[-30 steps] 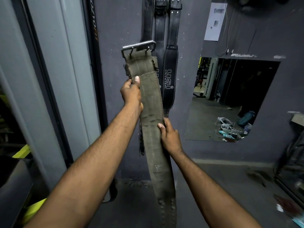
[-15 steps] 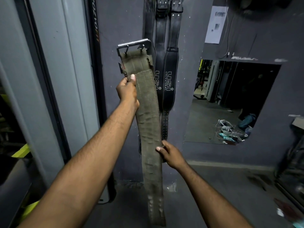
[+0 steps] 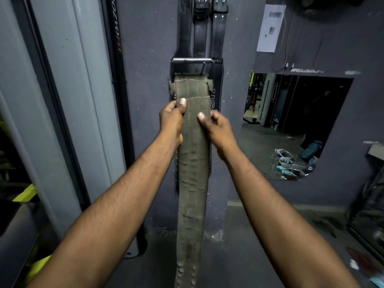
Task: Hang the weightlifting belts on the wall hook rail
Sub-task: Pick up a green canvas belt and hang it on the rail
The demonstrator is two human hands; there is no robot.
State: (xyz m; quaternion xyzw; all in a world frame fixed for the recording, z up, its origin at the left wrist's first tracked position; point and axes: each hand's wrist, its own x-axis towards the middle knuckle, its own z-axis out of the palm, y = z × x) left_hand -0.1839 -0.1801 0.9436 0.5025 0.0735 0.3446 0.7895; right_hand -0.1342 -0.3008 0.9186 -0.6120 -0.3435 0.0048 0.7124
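Both grips closed on worn olive canvas weightlifting belt: left hand, right hand, just below steel buckle. Belt held upright before hung black leather belts. Hook rail out of view. Raise buckle squarely; avoid snagging neighbours.

An olive-green canvas weightlifting belt, worn and stitched along its length, is held upright with its metal buckle at the top, just in front of the wall. Behind it, black leather belts are seen hanging side by side, their upper ends cut off by the frame.
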